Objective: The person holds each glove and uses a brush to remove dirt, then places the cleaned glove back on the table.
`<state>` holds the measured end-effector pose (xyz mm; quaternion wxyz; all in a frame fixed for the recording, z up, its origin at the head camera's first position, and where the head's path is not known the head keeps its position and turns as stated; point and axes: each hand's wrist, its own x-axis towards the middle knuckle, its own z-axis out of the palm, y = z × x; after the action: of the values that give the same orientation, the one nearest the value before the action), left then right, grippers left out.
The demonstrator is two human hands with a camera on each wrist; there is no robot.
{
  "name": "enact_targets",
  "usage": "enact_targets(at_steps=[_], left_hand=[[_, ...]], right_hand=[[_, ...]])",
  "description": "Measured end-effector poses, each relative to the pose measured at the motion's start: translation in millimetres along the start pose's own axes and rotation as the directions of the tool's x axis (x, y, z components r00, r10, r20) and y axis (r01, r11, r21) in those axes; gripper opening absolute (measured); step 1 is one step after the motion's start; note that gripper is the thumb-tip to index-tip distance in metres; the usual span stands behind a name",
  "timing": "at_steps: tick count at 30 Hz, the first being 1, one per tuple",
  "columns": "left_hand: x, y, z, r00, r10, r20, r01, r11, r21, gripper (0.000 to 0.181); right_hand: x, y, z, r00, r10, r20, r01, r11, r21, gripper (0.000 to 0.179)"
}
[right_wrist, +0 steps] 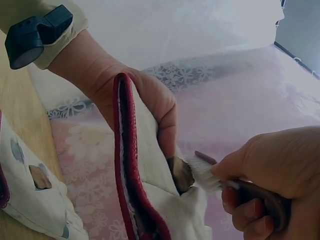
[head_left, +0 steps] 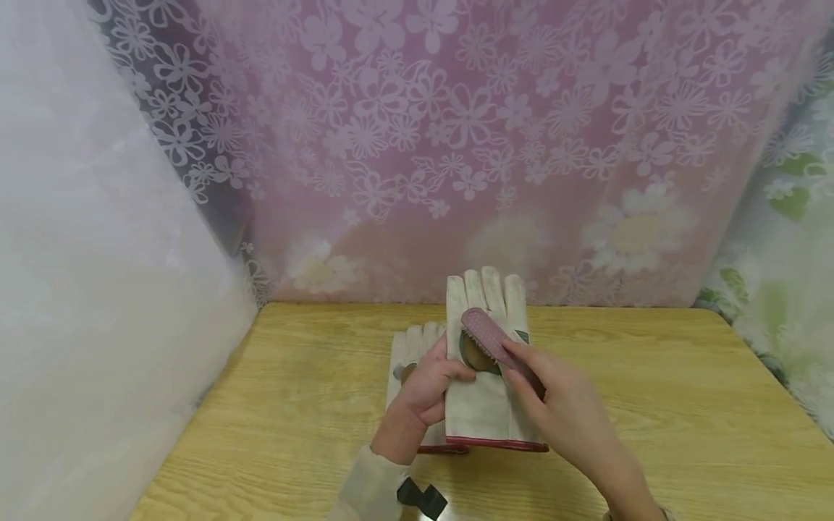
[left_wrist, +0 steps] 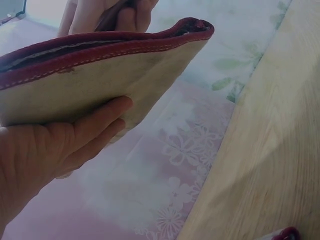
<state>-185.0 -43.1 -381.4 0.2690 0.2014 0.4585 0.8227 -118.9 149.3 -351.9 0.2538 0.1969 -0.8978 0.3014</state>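
My left hand grips a cream work glove by its side, thumb on the front and fingers behind, holding it raised off the table. The glove has red binding at its cuff and a brown patch with a dark edge on its face. In my right hand is a pinkish-purple brush, its handle wrapped by the fingers. Its pale bristles meet the glove at the brown patch in the right wrist view. In the left wrist view, the left fingers lie along the glove's underside.
A second cream glove with a red cuff lies on the wooden table, behind the left hand. Pink floral curtain hangs at the table's back edge, with pale sheeting on the left. A dark device sits on the left wrist.
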Motion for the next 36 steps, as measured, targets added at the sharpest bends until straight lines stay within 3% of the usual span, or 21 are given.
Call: enact_targets(at_steps=[6,11,16,21,25,31,36], left_hand=[[1.7,2.8,-7.0,1.0,0.026,-0.01,-0.027,0.999,-0.029,0.084],[6.2,5.5,-8.2,0.999,0.033,-0.023,-0.033,0.999,-0.028,0.085],[4.6,2.1,-8.1,0.999,0.016,-0.051,-0.018,0.999,-0.028,0.082],[3.0,0.2,-5.6,0.999,-0.022,-0.025,0.022,1.0,0.016,0.083],[2.8,-1.2,-2.3,1.0,-0.011,-0.009,0.012,1.0,0.023,0.082],[0.7,3.7,-7.9,0.998,0.038,-0.058,-0.039,0.999,-0.013,0.082],[0.4,7.3,-11.5,0.999,0.029,-0.041,-0.03,0.999,-0.021,0.085]], right_hand=[[-0.5,-2.8,-5.3,0.995,0.045,0.084,-0.046,0.999,0.002,0.044],[-0.7,-4.2,-9.7,0.992,0.084,0.099,-0.084,0.996,0.0,0.044],[-0.4,-1.2,-6.8,0.994,0.1,0.048,-0.103,0.994,0.049,0.043],[2.2,1.4,1.4,0.998,0.068,-0.019,-0.067,0.997,0.046,0.042],[0.2,0.9,3.9,0.998,0.057,0.034,-0.059,0.997,0.045,0.044],[-2.0,-3.6,0.0,0.995,0.024,0.093,-0.028,0.999,0.043,0.044],[-1.5,-5.4,-5.5,0.993,0.045,0.107,-0.057,0.992,0.109,0.041]])
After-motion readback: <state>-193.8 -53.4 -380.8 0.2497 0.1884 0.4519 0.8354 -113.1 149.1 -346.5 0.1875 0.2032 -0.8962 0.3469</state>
